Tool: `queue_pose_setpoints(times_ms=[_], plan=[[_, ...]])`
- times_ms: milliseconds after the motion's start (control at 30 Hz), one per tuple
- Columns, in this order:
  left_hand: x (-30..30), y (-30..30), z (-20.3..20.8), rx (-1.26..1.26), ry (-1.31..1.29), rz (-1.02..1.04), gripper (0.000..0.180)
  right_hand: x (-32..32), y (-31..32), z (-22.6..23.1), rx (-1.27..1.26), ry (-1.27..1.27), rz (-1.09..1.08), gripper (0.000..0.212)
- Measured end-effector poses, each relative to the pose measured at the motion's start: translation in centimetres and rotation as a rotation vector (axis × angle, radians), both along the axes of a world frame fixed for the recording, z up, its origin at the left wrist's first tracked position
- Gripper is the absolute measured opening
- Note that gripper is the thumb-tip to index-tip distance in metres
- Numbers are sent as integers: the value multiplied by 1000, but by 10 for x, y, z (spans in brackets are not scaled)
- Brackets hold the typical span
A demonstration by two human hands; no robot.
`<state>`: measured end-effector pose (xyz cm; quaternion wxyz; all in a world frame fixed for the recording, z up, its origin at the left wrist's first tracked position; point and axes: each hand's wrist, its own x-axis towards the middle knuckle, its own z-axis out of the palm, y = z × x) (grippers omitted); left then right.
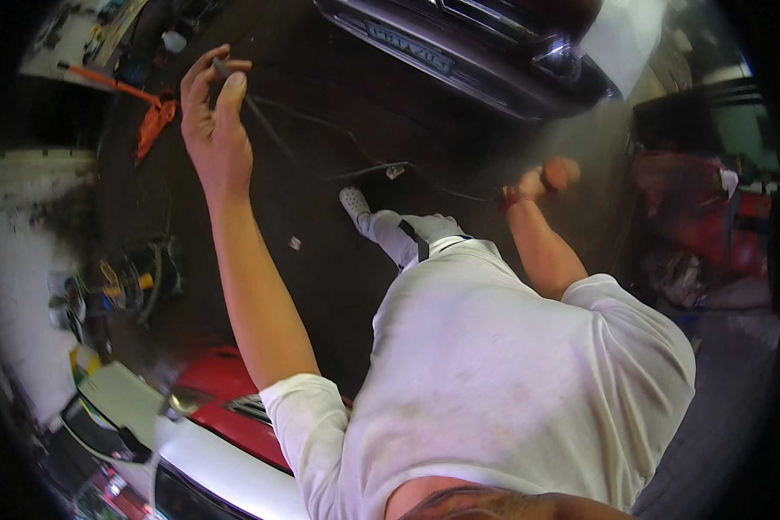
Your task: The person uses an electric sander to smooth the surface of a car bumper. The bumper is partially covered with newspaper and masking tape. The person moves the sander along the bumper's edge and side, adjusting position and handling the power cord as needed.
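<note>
My left hand (218, 130) is raised at the upper left, closed in a pinch. Between its thumb and fingers sits a small dark grey stub (222, 68); its kind does not show. Out to the right, my right hand (529, 185) is closed on a rounded orange-red thing (561, 173), smeared by motion, so I cannot make out what it is. Below that hand a red band (513, 198) circles the wrist. A thin dark hose or cable (277, 139) runs over the floor between my hands; whether it joins either held thing is unclear.
A dark car's rear bumper (485, 82) spans the top. An orange floor jack (155, 126) with a long handle stands at the left. Red (221, 381) and white (225, 459) cars are at the lower left. Red equipment (702, 208) lines the right side.
</note>
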<state>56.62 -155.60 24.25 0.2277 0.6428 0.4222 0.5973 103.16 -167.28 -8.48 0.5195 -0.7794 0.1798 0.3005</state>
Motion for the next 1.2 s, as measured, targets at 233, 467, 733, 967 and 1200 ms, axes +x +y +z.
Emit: queue_pose_setpoints(times_ms=[233, 467, 733, 967, 1200], plan=[[-144, 103, 3, -62, 106, 27, 22, -183, 131, 15, -27, -147, -12, 58], [-301, 211, 18, -130, -81, 49, 21, -376, 251, 77, -24, -300, 41, 58], [-471, 369, 28, -45, -12, -85, 35, -530, 380, 14, 215, -484, -135, 65], [-594, 511, 47, -17, -81, -189, 23, -637, 433, 32, 237, -397, -245, 72], [-666, 662, 54, -35, -179, -275, 24, -720, 527, 42, 232, -424, -355, 73]])
